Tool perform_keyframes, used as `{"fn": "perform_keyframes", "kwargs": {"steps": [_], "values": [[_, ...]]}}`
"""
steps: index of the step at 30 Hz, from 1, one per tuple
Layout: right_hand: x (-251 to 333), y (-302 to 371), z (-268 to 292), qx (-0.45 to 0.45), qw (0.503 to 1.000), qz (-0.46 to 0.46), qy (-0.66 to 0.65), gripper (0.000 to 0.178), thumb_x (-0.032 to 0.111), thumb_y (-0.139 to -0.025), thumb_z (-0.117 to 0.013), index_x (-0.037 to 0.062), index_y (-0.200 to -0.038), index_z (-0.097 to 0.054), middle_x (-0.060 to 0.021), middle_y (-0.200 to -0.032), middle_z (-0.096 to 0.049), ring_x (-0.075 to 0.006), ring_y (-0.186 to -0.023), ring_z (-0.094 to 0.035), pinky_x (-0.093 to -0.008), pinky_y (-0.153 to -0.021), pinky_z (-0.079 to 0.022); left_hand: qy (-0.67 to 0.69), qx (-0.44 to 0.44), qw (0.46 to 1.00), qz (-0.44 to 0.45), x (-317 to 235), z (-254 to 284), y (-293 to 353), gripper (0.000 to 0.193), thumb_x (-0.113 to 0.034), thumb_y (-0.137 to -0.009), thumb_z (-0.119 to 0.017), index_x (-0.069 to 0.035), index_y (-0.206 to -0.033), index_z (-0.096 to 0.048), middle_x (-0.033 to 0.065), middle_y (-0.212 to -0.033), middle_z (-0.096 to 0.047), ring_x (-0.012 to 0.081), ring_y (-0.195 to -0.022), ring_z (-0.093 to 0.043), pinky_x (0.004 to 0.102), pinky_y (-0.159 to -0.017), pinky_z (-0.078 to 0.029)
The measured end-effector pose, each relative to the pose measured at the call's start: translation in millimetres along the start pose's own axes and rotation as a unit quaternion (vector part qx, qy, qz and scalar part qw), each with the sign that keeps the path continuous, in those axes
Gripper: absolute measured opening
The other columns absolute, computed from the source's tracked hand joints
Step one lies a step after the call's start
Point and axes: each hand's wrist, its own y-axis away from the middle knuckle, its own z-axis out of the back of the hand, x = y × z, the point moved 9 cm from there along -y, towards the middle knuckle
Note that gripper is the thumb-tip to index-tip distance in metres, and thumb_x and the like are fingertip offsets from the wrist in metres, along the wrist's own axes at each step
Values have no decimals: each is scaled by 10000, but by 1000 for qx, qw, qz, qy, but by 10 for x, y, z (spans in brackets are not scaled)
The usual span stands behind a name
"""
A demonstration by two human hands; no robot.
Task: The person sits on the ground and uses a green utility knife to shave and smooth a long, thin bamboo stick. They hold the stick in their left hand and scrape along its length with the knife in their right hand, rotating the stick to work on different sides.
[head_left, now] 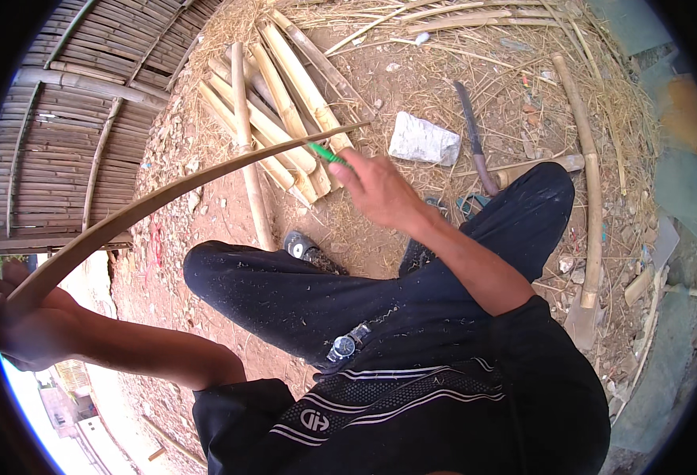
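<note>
At the far left, the fingers of my left hand (36, 324) are wrapped round one end of a long brown bamboo strip (182, 184). The strip rises across the view, and its thin far tip passes above the split bamboo. My right hand (380, 190) is closed on a slim bright-green pen-like thing (326, 152). Its tip is close to the strip near that thin end; whether they touch I cannot tell. A wristwatch (347, 344) lies on my dark trousers in my lap, among small shavings.
Split bamboo lengths (301, 103) lie ahead beside a bamboo pole (247, 158). A white stone block (424, 140) and a dark-bladed machete (473, 131) rest to their right. A long-handled spade (584, 317) lies at the right. Bamboo slat fencing (71, 150) stands at the left.
</note>
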Motion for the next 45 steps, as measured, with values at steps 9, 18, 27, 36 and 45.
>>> {"fn": "perform_keyframes", "kwargs": {"steps": [9, 18, 27, 36, 45], "values": [[92, -25, -415, -6, 998, 5, 66, 272, 236, -992, -385, 11, -1032, -531, -171, -511, -519, -304, -426, -539, -442, -463, -433, -27, 17, 999, 6, -79, 118, 111, 250, -2, -664, -515, -1, -473, -354, 88, -502, -286, 196, -423, -372, 311, -438, -342], [-706, -21, -359, -38, 982, -143, 113, 309, 234, -986, -396, -43, -990, -532, -63, -542, -507, -195, -430, -523, -357, -390, -425, 13, 9, 999, 44, -129, 145, 256, 246, -28, -692, -514, -19, -510, -349, 65, -493, -288, 173, -408, -351, 299, -422, -348], [-598, -58, -515, -7, 987, -116, 113, 327, 253, -998, -372, -35, -1065, -514, -90, -493, -522, -231, -423, -547, -411, -447, -434, 11, 7, 999, 42, -212, 107, 289, 268, -57, -737, -474, -62, -528, -305, 30, -475, -255, 147, -379, -293, 279, -406, -344], [-1325, -74, -700, 35, 961, -218, 165, 363, 263, -972, -413, -39, -1145, -517, -271, -764, -621, -380, -659, -636, -476, -592, -499, -21, 2, 999, 39, -275, 129, 407, 292, -86, -781, -433, -104, -547, -260, -6, -456, -221, 122, -350, -236, 260, -391, -339], [1245, 552, -303, 7, 990, 97, -104, 311, 292, -979, -427, -4, -929, -504, -113, -509, -443, -229, -434, -502, -362, -456, -365, -225, -53, 972, -33, -818, -15, 739, 239, -132, -810, -322, -118, -578, -266, -22, -501, -115, 78, -359, -177, 251, -390, -178]]}}
